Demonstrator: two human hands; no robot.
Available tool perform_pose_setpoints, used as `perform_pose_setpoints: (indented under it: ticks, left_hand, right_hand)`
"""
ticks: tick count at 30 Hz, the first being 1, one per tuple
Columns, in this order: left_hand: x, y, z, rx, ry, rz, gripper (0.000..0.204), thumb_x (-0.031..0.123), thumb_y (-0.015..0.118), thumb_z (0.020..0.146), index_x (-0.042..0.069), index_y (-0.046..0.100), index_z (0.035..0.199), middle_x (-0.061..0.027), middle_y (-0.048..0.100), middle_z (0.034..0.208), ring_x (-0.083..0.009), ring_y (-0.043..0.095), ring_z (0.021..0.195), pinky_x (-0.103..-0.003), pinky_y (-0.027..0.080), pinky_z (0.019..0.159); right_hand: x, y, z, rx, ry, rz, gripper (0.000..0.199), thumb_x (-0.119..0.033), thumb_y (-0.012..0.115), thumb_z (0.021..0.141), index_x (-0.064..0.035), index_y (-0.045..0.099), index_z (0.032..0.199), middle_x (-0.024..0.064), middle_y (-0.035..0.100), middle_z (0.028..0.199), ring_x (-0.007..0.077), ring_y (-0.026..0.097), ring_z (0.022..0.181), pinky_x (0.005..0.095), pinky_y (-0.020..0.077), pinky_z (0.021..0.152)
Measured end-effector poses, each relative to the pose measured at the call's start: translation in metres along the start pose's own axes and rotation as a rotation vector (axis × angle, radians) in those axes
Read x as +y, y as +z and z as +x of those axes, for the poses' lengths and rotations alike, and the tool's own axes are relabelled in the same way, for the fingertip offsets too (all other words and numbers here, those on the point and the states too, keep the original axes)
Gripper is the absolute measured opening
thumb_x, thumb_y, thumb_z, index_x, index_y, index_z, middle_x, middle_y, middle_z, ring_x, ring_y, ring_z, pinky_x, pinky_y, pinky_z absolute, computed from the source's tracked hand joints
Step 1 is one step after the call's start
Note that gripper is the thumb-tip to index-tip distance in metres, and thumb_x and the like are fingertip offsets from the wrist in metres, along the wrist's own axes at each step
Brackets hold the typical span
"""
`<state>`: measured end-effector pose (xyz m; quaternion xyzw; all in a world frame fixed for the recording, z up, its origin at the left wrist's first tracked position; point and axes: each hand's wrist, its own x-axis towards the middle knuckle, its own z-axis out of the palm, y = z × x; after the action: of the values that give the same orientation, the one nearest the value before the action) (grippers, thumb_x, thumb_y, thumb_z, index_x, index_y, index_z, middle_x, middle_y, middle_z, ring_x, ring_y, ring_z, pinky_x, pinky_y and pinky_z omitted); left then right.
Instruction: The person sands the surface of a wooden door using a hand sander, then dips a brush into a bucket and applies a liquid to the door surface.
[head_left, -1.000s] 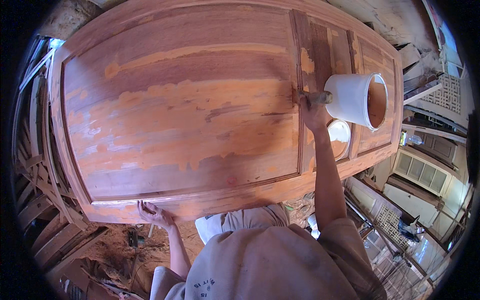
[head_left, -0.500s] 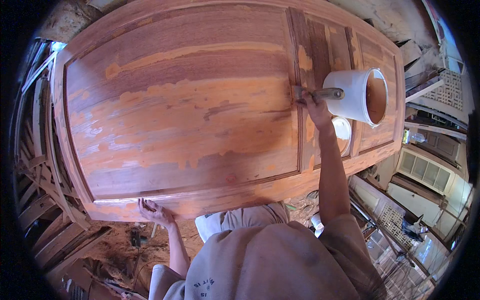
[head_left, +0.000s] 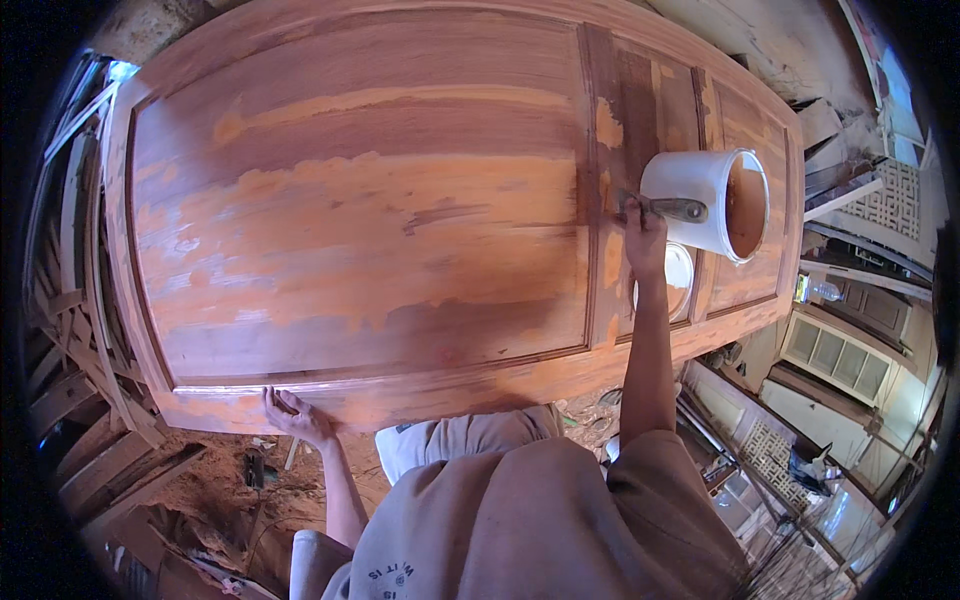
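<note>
A large reddish-brown wooden door lies in front of me, its wide panel smeared with patches of orange filler. My right hand is closed round a putty knife, whose handle sticks out to the right in front of a white bucket. The blade is partly hidden by my fingers, over the narrower panels just right of the big one. The bucket lies on its side on the door, with orange filler inside. My left hand rests on the door's near left edge, fingers outstretched and holding nothing.
A round white lid with orange filler on it lies beside the bucket. Stacked timber strips crowd the left side. Sawdust covers the ground below. More doors and a paned window frame stand at the right.
My right hand has moved slightly right and nearer with the putty knife, off the big panel's edge toward the bucket. My left hand stays at the near edge. The whole view has shifted a little.
</note>
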<state>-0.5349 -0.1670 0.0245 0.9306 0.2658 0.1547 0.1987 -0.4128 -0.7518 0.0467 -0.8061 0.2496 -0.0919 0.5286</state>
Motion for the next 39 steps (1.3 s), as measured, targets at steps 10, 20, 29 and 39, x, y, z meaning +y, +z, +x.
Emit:
perform_pose_setpoints:
  ticks: [10, 20, 29, 39]
  left_hand:
    - [-0.004, 0.004, 0.001, -0.001, -0.042, -0.086, 0.041, 0.030, 0.049, 0.101, -0.005, 0.054, 0.122, -0.0240, 0.055, 0.125, -0.0363, 0.051, 0.114, -0.047, 0.043, 0.095]
    - [0.003, 0.002, 0.001, 0.031, -0.063, -0.115, 0.040, 0.028, 0.049, 0.101, -0.006, 0.056, 0.120, -0.0237, 0.057, 0.122, -0.0347, 0.053, 0.113, -0.044, 0.044, 0.096]
    - [0.004, 0.000, 0.000, 0.003, -0.042, -0.085, 0.041, 0.028, 0.048, 0.101, -0.007, 0.057, 0.120, -0.0249, 0.057, 0.123, -0.0367, 0.052, 0.114, -0.045, 0.042, 0.097]
    - [-0.001, -0.001, 0.001, 0.003, -0.026, -0.014, 0.042, 0.029, 0.049, 0.100, -0.006, 0.057, 0.121, -0.0244, 0.058, 0.122, -0.0376, 0.052, 0.113, -0.046, 0.042, 0.096]
  right_hand:
    - [0.018, 0.014, -0.009, 0.073, -0.256, -0.544, 0.031, -0.022, 0.057, 0.098, 0.0085, 0.064, 0.096, 0.0167, 0.065, 0.076, 0.0227, 0.067, 0.067, 0.0362, 0.0523, 0.059]
    - [-0.024, 0.053, -0.029, 0.136, -0.442, -0.892, 0.014, -0.008, 0.057, 0.091, 0.0036, 0.065, 0.092, 0.0212, 0.059, 0.075, 0.0366, 0.058, 0.069, 0.0455, 0.0443, 0.061]
    - [0.004, 0.026, -0.022, -0.037, 0.210, 0.167, 0.026, -0.023, 0.051, 0.101, 0.0003, 0.056, 0.111, 0.0075, 0.062, 0.105, 0.0151, 0.063, 0.085, 0.0338, 0.0549, 0.074]
    - [-0.024, 0.015, -0.028, -0.247, 0.206, 0.290, 0.031, -0.029, 0.052, 0.101, -0.0014, 0.063, 0.108, 0.0097, 0.068, 0.101, 0.0184, 0.068, 0.088, 0.0322, 0.0562, 0.074]
